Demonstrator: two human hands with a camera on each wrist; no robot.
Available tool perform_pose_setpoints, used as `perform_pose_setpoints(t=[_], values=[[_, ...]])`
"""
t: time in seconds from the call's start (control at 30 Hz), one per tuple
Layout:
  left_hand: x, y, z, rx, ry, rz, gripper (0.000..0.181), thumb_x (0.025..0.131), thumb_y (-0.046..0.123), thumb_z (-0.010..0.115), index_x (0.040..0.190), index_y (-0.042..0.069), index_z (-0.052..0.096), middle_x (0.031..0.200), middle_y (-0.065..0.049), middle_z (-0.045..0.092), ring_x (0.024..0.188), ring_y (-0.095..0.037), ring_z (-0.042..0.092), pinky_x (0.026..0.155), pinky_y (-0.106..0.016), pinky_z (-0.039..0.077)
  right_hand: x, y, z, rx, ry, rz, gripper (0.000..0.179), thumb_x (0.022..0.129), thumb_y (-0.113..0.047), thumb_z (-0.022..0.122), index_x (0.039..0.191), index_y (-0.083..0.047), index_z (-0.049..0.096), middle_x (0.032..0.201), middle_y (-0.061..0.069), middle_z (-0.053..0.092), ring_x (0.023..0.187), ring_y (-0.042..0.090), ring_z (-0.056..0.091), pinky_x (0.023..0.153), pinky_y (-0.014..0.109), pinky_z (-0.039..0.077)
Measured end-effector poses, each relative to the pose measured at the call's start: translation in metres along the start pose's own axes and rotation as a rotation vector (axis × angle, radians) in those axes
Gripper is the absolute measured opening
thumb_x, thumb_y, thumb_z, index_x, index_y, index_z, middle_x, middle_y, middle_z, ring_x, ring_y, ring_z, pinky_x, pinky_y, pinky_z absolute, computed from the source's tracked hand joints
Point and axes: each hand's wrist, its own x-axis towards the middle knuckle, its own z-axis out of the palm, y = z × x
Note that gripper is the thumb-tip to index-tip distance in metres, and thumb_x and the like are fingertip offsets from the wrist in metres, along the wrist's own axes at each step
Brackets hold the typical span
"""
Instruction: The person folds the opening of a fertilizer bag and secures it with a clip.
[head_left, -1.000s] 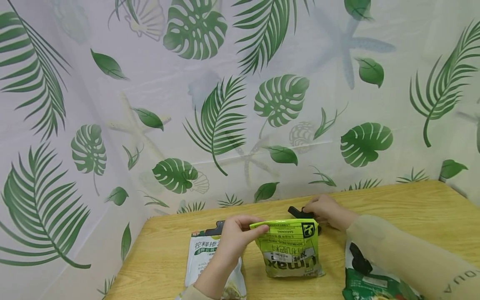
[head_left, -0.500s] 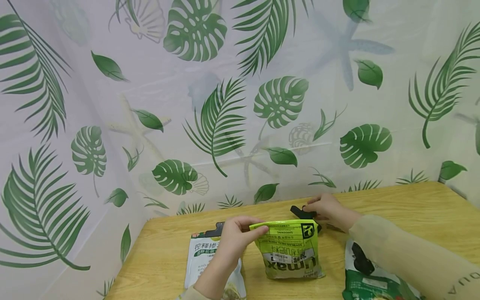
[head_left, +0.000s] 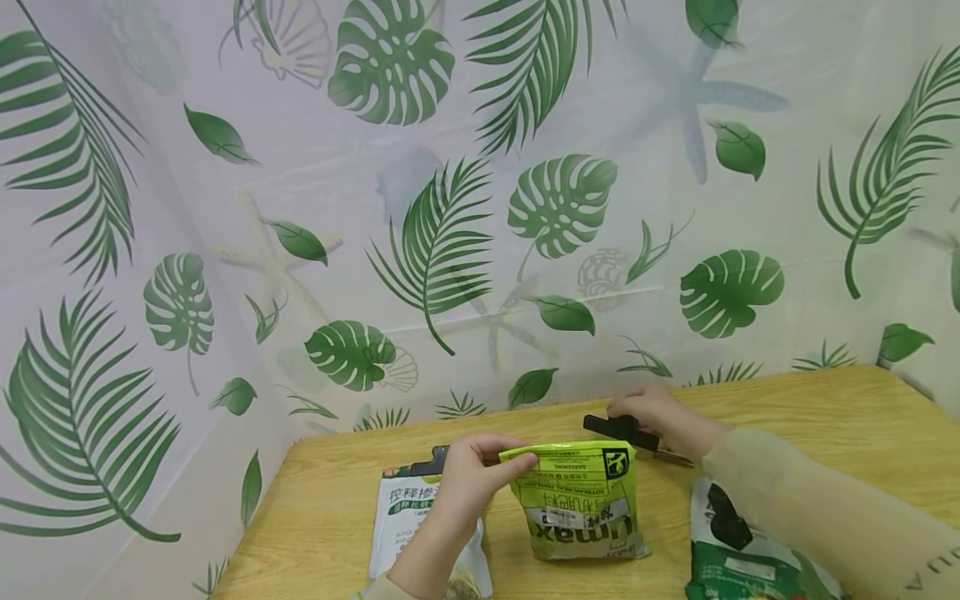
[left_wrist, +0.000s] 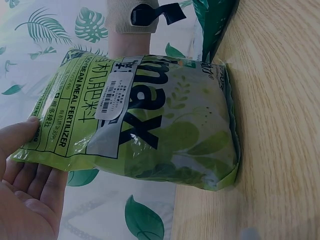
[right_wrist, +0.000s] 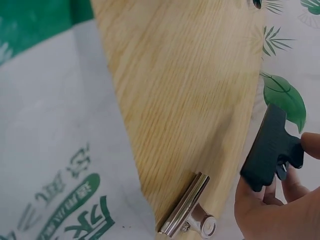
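Three bags share the tabletop [head_left: 810, 417]: at left, a white bag [head_left: 395, 518], partly hidden by the left forearm; then the left hand [head_left: 471, 482], thumb in front and fingers behind, pinching the top left corner of an upright yellow-green bag [head_left: 579, 504]. Beyond its far right corner, the right hand [head_left: 658, 417] pinches a black clip [right_wrist: 270, 150] between thumb and fingers, near a silver clip [right_wrist: 186, 211]; a green-and-white bag [head_left: 750, 565] lies near right.

Glossy plastic bag [left_wrist: 185, 115], matt clip [right_wrist: 265, 147]
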Motion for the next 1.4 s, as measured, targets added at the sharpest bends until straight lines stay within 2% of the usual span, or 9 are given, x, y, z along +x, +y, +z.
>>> perform_pose_setpoints(t=[0.3,0.5,0.7,0.83,1.17,1.4], values=[[0.000,0.000,0.000,-0.005,-0.006,-0.008,0.025,0.091,0.009,0.083,0.111,-0.005,0.079,0.088,0.008,0.070,0.066,-0.009,0.042,0.069,-0.025,0.046,-0.003,-0.006,-0.008,-0.007,-0.022,-0.089,0.047,0.107,-0.021,0.054,0.140,0.012,0.059,0.157,0.036,0.044,0.146,0.054,0.040,0.120,0.064,0.039],[0.000,0.000,0.000,-0.008,-0.007,-0.005,0.025,0.091,0.009,0.083,0.111,-0.006,0.079,0.083,0.009,0.068,0.065,-0.009,0.041,0.070,-0.026,0.046,-0.004,-0.009,-0.012,-0.005,-0.008,-0.068,0.053,0.107,-0.026,0.057,0.146,0.009,0.054,0.161,0.035,0.038,0.147,0.056,0.037,0.123,0.065,0.036],[0.000,-0.001,-0.001,-0.009,-0.008,-0.007,0.025,0.092,0.010,0.083,0.111,-0.005,0.080,0.086,0.008,0.070,0.068,-0.009,0.045,0.073,-0.028,0.048,-0.007,-0.009,-0.016,-0.016,-0.034,-0.106,0.050,0.107,-0.024,0.061,0.145,0.009,0.058,0.159,0.035,0.043,0.144,0.054,0.044,0.120,0.062,0.040],[0.001,-0.002,-0.001,-0.010,-0.011,-0.010,0.024,0.092,0.010,0.083,0.111,-0.004,0.080,0.089,0.008,0.071,0.067,-0.009,0.044,0.072,-0.027,0.048,-0.008,-0.008,-0.017,-0.010,-0.044,-0.111,0.049,0.107,-0.024,0.063,0.143,0.010,0.059,0.158,0.035,0.043,0.144,0.054,0.043,0.121,0.062,0.039],[0.000,-0.001,0.000,-0.006,-0.006,-0.014,0.025,0.092,0.010,0.083,0.112,-0.004,0.080,0.084,0.008,0.067,0.068,-0.010,0.042,0.072,-0.028,0.046,-0.013,-0.014,-0.018,-0.008,-0.031,-0.074,0.054,0.107,-0.030,0.061,0.146,0.008,0.056,0.164,0.034,0.035,0.147,0.057,0.038,0.122,0.069,0.032],[0.001,-0.002,0.000,-0.002,-0.001,-0.013,0.025,0.092,0.010,0.083,0.112,-0.004,0.080,0.088,0.007,0.069,0.070,-0.011,0.042,0.072,-0.028,0.046,-0.018,-0.020,-0.019,-0.048,-0.041,-0.067,0.058,0.107,-0.033,0.059,0.148,0.007,0.055,0.166,0.034,0.031,0.149,0.058,0.036,0.121,0.073,0.031]])
